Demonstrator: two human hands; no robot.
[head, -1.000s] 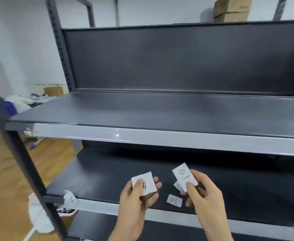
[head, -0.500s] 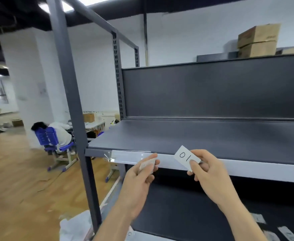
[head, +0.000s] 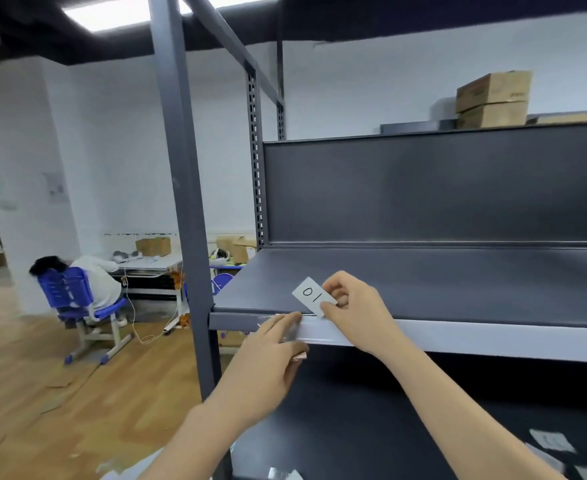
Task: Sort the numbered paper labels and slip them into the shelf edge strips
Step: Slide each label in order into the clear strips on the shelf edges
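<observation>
Paper label [head: 313, 296] marked "01" sits pinched between my right hand's [head: 352, 311] thumb and fingers at the centre of the frame, its lower corner touching the top of the pale edge strip [head: 423, 336]. My left hand [head: 271, 355] presses fingertips on the strip's left end, something small tucked under its fingers. A grey upright post [head: 184, 216] stands just left. More labels [head: 550, 441] lie lower right; cardboard boxes [head: 493, 98] sit upper right.

White label [head: 313, 296] with black digits, dark grey shelf [head: 458, 282], blue chair [head: 73, 296].
</observation>
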